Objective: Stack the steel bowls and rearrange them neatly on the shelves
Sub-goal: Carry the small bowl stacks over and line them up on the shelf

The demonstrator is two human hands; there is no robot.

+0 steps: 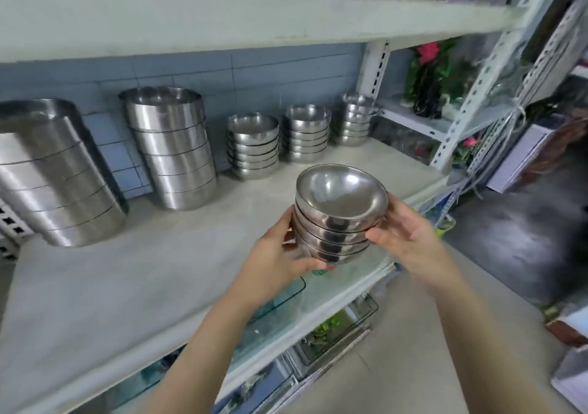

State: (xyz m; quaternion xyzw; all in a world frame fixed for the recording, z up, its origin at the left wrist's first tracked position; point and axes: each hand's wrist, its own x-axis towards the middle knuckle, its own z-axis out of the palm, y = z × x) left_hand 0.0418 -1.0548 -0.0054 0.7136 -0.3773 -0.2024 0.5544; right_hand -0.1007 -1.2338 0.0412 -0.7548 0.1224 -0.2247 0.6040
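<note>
Far left on the shelf (127, 270) leans the widest pan stack (54, 171), and just right of it stands a second pan stack (171, 149). Both are pushed back to the wall, I'd say to keep the front free. Next come three small bowl stacks (307, 135) in a row, each bowl nested in the one beneath and the top bowls empty.

Nearer me, my left hand (280, 260) cups the held bowl stack (340, 213) from below, its fingers (305, 265) curled round the lowest bowls. The stack hangs over the shelf's front edge, slightly tilted, and its top bowl holds nothing. My right hand (407, 238) clamps the other side, its fingertips pressed on the rims so the nested bowls can't slide. I judge this stack belongs in that row.
</note>
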